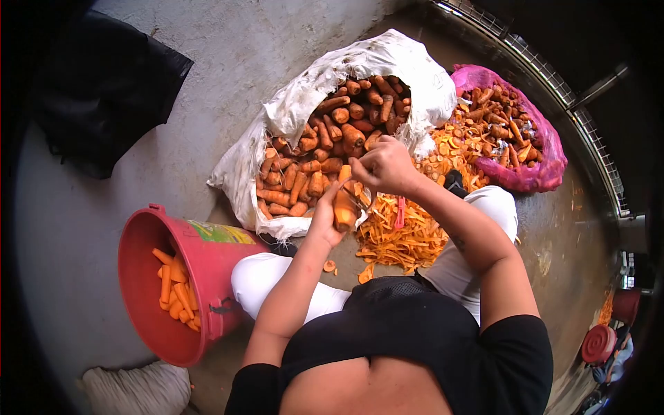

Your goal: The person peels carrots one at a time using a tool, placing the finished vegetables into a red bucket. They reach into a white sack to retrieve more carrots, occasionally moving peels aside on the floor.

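A large, partly peeled carrot [344, 209] is held in my left hand [325, 216], its orange flesh showing. My right hand [389, 166] is closed near the upper end of this carrot, around something I cannot make out. Behind both hands, an open white sack [297, 104] holds unpeeled, dirty carrots [315, 166]. Below and to the right of my hands, a heap of orange peelings [401, 235] lies on the floor, with a red-handled tool [400, 212] on it.
At the left, a red bucket [131, 290] holds peeled carrots [176, 290]. A pink sack [550, 149] with carrot pieces stands at the upper right. Black cloth [111, 90] hangs at the upper left. A pale sack [138, 389] lies at the lower left.
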A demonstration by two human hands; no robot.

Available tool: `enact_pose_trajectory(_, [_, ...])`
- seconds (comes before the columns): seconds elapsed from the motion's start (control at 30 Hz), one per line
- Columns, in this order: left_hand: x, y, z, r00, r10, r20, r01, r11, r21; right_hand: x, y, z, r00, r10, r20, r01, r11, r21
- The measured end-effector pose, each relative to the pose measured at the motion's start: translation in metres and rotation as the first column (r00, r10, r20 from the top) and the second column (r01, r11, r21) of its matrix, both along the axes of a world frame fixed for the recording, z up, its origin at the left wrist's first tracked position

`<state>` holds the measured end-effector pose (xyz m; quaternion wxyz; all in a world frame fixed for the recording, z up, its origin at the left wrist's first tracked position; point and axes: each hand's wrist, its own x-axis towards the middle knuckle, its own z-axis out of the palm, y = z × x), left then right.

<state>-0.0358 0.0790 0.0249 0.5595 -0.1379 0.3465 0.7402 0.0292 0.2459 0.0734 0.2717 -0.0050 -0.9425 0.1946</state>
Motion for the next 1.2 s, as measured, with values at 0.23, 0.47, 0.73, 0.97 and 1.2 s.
enact_pose_trajectory(0.23, [0.002, 0.005, 0.008, 0.999, -0.018, 0.036, 0.021, 0.995, -0.097, 0.002, -0.016, -0.009, 0.993, 0.119, -0.003, -0.119, 0.993, 0.0])
enact_pose_trajectory(0.47, [0.003, 0.002, 0.012, 0.999, -0.046, 0.023, 0.048, 0.992, -0.12, 0.002, -0.017, -0.009, 0.991, 0.13, 0.001, -0.13, 0.991, -0.034])
enact_pose_trajectory(0.73, [0.006, -0.012, -0.003, 0.966, -0.171, -0.195, 0.188, 0.979, 0.075, -0.004, 0.005, -0.016, 0.999, -0.046, 0.022, 0.047, 0.996, -0.074])
enact_pose_trajectory(0.97, [0.018, -0.022, 0.009, 0.911, -0.309, -0.273, 0.335, 0.94, 0.056, -0.004, 0.047, -0.014, 0.933, -0.307, 0.188, 0.328, 0.94, -0.097])
enact_pose_trajectory(1.2, [0.016, -0.033, 0.031, 0.924, -0.301, -0.235, 0.353, 0.908, 0.226, 0.004, 0.079, -0.012, 0.709, -0.588, 0.39, 0.617, 0.784, 0.06])
